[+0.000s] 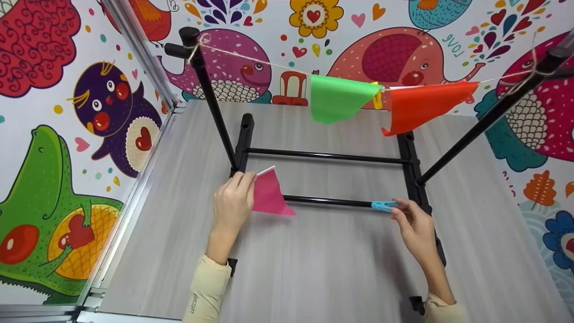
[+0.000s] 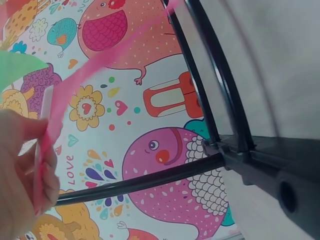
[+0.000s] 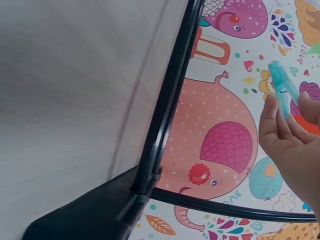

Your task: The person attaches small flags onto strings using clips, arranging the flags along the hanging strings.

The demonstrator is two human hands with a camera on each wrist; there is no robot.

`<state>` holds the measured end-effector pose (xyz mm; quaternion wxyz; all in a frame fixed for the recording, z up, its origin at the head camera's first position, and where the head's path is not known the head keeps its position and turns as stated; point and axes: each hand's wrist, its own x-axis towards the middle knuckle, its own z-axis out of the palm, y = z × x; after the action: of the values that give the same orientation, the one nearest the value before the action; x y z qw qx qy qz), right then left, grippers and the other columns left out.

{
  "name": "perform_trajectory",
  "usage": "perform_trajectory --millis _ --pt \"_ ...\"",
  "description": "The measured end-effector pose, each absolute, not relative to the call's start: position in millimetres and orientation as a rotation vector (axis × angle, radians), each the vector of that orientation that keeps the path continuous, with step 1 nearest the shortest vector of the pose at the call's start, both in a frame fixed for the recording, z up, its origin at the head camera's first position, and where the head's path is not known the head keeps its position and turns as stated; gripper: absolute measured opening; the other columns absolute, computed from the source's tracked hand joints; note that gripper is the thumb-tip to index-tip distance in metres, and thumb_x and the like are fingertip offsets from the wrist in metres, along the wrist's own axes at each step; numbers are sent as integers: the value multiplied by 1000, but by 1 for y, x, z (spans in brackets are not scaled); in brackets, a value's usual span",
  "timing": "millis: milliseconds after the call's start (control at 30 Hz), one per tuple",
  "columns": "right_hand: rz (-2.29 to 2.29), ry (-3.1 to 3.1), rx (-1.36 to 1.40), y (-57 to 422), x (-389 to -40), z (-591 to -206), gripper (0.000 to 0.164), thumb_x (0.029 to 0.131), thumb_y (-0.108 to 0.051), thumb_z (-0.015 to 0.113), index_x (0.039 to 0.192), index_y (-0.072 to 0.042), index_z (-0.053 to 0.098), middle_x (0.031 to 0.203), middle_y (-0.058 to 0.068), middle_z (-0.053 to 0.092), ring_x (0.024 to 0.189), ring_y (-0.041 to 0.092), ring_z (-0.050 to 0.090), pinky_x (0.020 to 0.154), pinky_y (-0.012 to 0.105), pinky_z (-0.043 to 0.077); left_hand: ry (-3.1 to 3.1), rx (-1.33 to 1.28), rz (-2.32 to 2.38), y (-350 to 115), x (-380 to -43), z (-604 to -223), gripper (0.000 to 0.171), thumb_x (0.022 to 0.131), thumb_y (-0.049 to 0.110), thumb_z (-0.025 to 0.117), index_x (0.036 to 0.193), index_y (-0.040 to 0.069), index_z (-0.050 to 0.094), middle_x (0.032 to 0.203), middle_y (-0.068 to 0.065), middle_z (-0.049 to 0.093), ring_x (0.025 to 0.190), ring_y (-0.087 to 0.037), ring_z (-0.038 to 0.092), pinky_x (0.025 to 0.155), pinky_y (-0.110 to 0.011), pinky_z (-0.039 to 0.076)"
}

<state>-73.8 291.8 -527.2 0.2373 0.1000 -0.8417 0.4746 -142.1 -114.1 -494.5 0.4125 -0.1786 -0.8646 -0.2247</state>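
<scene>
My left hand (image 1: pixel 234 199) pinches a pink paper flag (image 1: pixel 269 193) along its white-edged top, near the left post of a black rack. In the left wrist view the same pink flag (image 2: pixel 50 125) is gripped between thumb and fingers. On the other side, my right hand (image 1: pixel 416 226) pinches a blue clothespin (image 1: pixel 384 206) by its end, in front of the rack's lower bar. The clothespin (image 3: pixel 282 87) also shows in the right wrist view. Above, a green flag (image 1: pixel 341 98) and a red-orange flag (image 1: pixel 426 105) hang from a string (image 1: pixel 260 58); a yellow clothespin (image 1: pixel 377 95) sits between them.
The black rack stands on a grey wood-grain surface (image 1: pixel 314 269), its left post (image 1: pixel 210 98) and right post (image 1: pixel 489 116) rising to the tied string ends. Two crossbars, including the rear crossbar (image 1: pixel 327 155), join its feet. Cartoon-printed walls (image 1: pixel 134 27) surround it.
</scene>
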Motion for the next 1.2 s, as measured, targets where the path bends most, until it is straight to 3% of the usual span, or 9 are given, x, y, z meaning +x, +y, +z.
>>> perform_trajectory --millis 100,233,367,600,833,1000,1200 --pt "1303 -2262 290 290 -74 -523 27 87 28 61 113 20 63 90 25 66 81 -2 63 75 8 49 -2187 -453 -566 -114 -142 -491 6 92 0 71 98 0 71 79 -9 63 60 -29 63 45 -40 49" --pt "1269 -2227 321 288 -75 -515 26 86 28 63 110 17 64 87 21 66 80 -1 62 73 8 49 -2216 -463 -578 -114 -141 -486 15 91 -3 64 105 -2 71 87 -11 64 67 -31 65 53 -43 54" --pt "1239 -2186 362 286 -76 -505 24 85 28 65 106 16 65 83 18 66 75 2 63 69 9 48 -2219 -473 -588 -113 -139 -480 22 89 -7 63 109 -3 70 92 -14 67 73 -32 65 57 -42 52" --pt "1182 -2082 421 285 -79 -492 23 79 30 68 97 16 67 77 18 68 69 -2 61 61 8 43 -2165 -458 -579 -114 -140 -467 10 93 -1 72 103 -1 72 90 -12 73 77 -31 61 61 -42 42" --pt "1154 -2027 412 285 -93 -478 21 77 31 69 91 15 68 73 18 69 68 -3 62 61 7 44 -2133 -460 -587 -115 -144 -453 2 93 2 73 95 3 73 82 -9 71 68 -30 59 57 -40 39" --pt "1146 -2006 415 286 -103 -467 17 78 31 68 88 16 67 71 19 69 66 -4 61 58 7 43 -2158 -499 -605 -113 -146 -447 11 93 -1 66 101 2 73 86 -9 71 71 -30 60 59 -40 41" --pt "1135 -1952 413 284 -112 -452 7 84 24 69 86 18 65 71 24 67 71 -6 62 65 8 48 -2166 -494 -654 -112 -148 -440 18 92 -4 66 109 -1 72 96 -12 75 75 -30 61 60 -40 40"
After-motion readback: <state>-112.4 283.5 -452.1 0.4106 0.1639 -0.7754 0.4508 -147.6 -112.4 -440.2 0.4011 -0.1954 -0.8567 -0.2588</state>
